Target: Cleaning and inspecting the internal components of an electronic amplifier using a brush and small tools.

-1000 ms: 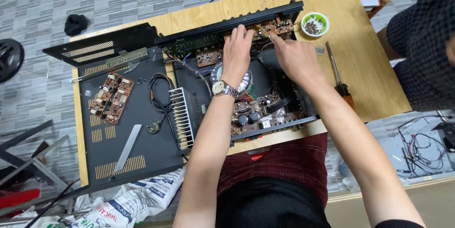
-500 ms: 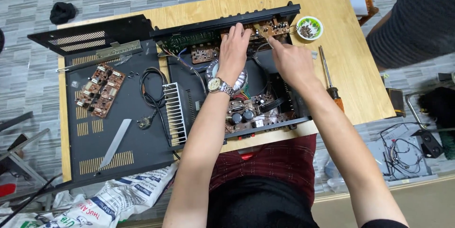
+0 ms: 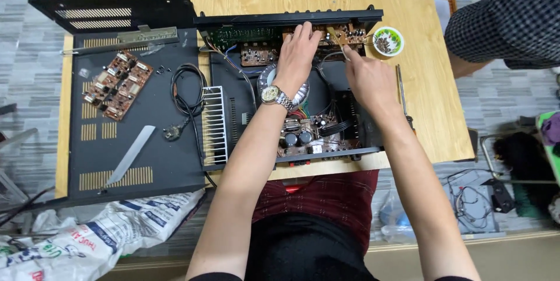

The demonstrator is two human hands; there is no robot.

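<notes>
An opened black amplifier chassis [image 3: 356, 132] lies on a wooden table [image 3: 431, 117]. My left hand [image 3: 297, 53], with a metal watch on its wrist, lies flat over the round transformer [image 3: 266, 75]. Its fingertips rest on the brown circuit board [image 3: 345, 34] behind the front panel [image 3: 280, 17]. My right hand [image 3: 367, 79] sits just right of it, fingers curled. Its index finger and thumb reach the lower edge of the same board. Whether they pinch anything is hidden.
A green-rimmed bowl of small parts [image 3: 388, 42] and a screwdriver [image 3: 402, 91] lie right of the chassis. To the left, the removed black cover [image 3: 134, 176] carries two brown boards [image 3: 116, 85], a coiled power cord [image 3: 184, 94] and a metal strip [image 3: 131, 152]. Another person's sleeve [image 3: 507, 18] is at top right.
The view has shifted, so the table sits a little lower and further left in frame. Both hands stay at the front board; the right hand has drawn closer to the left.
</notes>
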